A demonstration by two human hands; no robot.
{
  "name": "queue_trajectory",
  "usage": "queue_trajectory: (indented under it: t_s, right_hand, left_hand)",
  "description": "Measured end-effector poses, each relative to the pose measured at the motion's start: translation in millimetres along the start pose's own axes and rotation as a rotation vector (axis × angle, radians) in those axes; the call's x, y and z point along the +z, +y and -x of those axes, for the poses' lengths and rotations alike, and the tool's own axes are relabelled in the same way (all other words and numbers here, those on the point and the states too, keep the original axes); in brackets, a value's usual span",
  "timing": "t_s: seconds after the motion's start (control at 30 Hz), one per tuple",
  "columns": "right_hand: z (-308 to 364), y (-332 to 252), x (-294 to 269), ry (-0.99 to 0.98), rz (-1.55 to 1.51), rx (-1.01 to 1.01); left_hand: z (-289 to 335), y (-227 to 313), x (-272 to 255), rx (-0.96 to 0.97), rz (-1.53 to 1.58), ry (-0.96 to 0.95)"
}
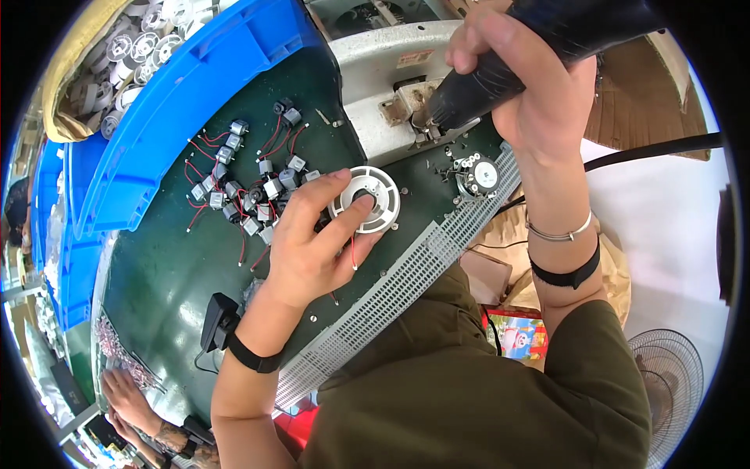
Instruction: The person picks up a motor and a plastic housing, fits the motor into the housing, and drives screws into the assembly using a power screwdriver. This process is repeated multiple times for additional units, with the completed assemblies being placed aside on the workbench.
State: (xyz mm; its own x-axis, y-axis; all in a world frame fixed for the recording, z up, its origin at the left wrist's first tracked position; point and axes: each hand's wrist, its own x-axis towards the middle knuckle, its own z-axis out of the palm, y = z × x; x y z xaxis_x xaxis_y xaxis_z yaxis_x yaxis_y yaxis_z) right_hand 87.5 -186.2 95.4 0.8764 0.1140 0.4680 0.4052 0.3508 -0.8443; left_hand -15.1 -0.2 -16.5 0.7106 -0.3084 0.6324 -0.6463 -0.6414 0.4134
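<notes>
My left hand (308, 250) grips a white round plastic housing (387, 190) with a spoked rim. A fingertip presses into its middle, where a small dark part shows partly. A red wire (353, 252) hangs below the housing. Fingers wrapped round it, my right hand (543, 98) holds a thick black electric screwdriver (488, 86). Its lower end sits by the metal fixture (414, 109) of a pale screw feeder (359, 86); the exact contact is hidden. Many small grey motors (272, 187) with red wires lie left of the housing on the green table (164, 289).
A round magnet-like disc (479, 177) bears several small screws. Blue bins (180, 94) stand at the left, near a bag of white plastic parts (144, 47). Perforated strip (406, 266) lines the table's near edge. Another person's hand (129, 400) is at lower left. A black cable (652, 152) crosses right.
</notes>
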Motion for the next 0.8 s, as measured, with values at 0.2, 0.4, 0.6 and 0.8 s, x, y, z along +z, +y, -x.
queue_trajectory:
  t_s: [0.2,0.4,0.6,0.8]
  right_hand:
    - [4,-5,4,0.042,0.016,0.016]
    - [-7,15,-27,-0.348,-0.164,-0.127]
    - [3,-13,-29,-0.205,-0.23,0.018]
    - [2,-7,5,0.007,0.033,-0.09]
  left_hand:
    - [-4,2,3,0.0,0.002,0.047]
    - [-3,2,0,-0.002,0.01,0.014]
    - [-6,7,0,-0.018,0.0,0.029]
    - [-1,4,0,-0.041,-0.028,0.033]
